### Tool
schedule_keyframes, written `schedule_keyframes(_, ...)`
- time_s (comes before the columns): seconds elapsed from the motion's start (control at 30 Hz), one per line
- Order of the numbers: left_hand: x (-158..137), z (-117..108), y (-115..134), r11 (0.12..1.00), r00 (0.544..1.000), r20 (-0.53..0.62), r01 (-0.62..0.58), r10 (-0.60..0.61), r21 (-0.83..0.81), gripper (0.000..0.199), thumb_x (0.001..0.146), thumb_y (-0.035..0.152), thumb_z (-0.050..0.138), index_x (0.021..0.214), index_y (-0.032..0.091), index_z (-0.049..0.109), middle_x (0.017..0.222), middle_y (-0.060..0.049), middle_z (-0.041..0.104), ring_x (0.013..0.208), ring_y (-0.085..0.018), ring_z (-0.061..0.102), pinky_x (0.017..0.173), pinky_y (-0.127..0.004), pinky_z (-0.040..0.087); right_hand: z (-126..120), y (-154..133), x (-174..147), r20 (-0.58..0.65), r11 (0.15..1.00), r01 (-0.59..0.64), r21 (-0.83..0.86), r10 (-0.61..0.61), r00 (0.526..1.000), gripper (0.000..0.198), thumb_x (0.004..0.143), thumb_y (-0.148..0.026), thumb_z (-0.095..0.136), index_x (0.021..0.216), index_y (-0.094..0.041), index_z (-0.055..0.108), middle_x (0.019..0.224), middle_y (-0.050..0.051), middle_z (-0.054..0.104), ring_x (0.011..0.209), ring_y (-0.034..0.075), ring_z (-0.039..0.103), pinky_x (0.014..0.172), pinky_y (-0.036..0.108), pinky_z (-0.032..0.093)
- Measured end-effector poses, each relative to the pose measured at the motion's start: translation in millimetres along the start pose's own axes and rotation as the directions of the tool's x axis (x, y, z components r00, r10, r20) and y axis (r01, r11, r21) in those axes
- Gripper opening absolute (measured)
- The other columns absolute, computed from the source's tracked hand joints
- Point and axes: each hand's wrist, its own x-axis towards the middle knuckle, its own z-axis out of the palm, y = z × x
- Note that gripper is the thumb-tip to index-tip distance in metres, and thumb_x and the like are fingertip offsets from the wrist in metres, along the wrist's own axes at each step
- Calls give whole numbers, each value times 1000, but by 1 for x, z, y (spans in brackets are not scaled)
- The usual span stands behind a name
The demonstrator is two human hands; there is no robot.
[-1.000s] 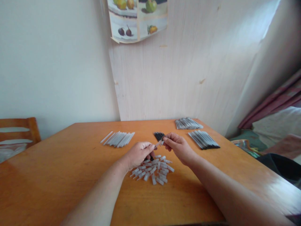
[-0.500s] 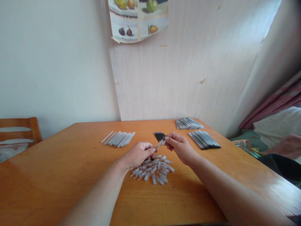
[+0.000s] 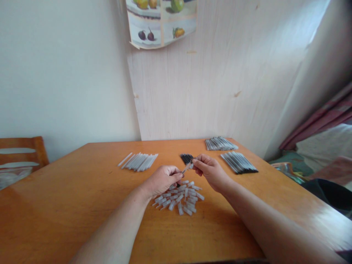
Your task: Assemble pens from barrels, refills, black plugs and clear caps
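Note:
My left hand [image 3: 164,180] and my right hand [image 3: 210,171] meet above the middle of the table, both closed in a pinch. Between their fingertips runs a slim pen [image 3: 187,168], slanting up to the right. Its middle looks pale, and a dark bit shows under my left fingers; the ends are partly hidden by the fingers. Just below the hands lies a loose heap of short, whitish translucent caps [image 3: 180,199]. Behind my right fingertips sits a small bunch of black pen parts [image 3: 186,158], partly covered by the hand.
White tubes [image 3: 140,162] lie side by side at the back left of the wooden table [image 3: 82,205]. Grey pens with black ends [image 3: 239,163] form a row at right, and another pile of pens [image 3: 220,143] is behind it. A chair [image 3: 38,154] stands at far left.
Hardly anything differs. Both hands keep their pinch on the pen in nearly the same place, and the view has shifted very slightly.

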Motion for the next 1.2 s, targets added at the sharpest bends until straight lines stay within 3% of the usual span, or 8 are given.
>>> schedule_keyframes(0.17,2,-4,-1,994,999,-36,12,-16,-111,30,78,44,63,82,14,65,74,-4,67,63,-12,55,60,-25,41,-1,-2,1,-15,999,-22,-34,22,1000,25,82,-42,58,81,-17,58,68,0,58,55,9,46,51,23,34)
schedule_keyframes(0.3,4,-8,-2,983,991,-132,-4,-20,-184,30,78,43,64,84,14,64,77,-5,67,70,-13,56,68,-26,42,-5,6,4,-26,974,-53,-220,48,999,19,79,-36,59,81,-17,58,66,-1,57,57,10,47,53,23,35)
schedule_keyframes(0.43,6,-10,-2,967,974,-211,21,-77,-254,29,76,42,67,86,14,64,75,-4,66,68,-12,55,69,-26,40,-5,20,5,87,870,26,-492,19,996,10,75,-27,59,75,-17,61,64,-2,56,59,11,48,55,23,36)
schedule_keyframes(0.6,6,-11,-1,957,959,-266,17,-98,-288,31,74,42,68,87,14,64,75,-4,67,60,-10,48,60,-23,34,-2,27,4,236,729,144,-669,24,971,8,72,-21,59,72,-17,65,68,0,63,63,12,54,58,24,37)
schedule_keyframes(0.8,7,-12,0,952,945,-307,14,-113,-306,35,70,45,71,86,14,66,78,-5,69,56,-8,43,57,-22,30,1,32,6,251,654,152,-741,60,966,12,72,-27,64,75,-18,70,71,2,67,63,14,56,55,24,36)
schedule_keyframes(1.2,5,-12,3,953,929,-354,-8,-104,-302,35,70,45,71,85,14,67,80,-6,70,62,-10,46,57,-22,30,3,43,14,261,601,159,-783,85,962,15,73,-28,62,67,-17,70,63,2,66,58,13,53,54,24,33)
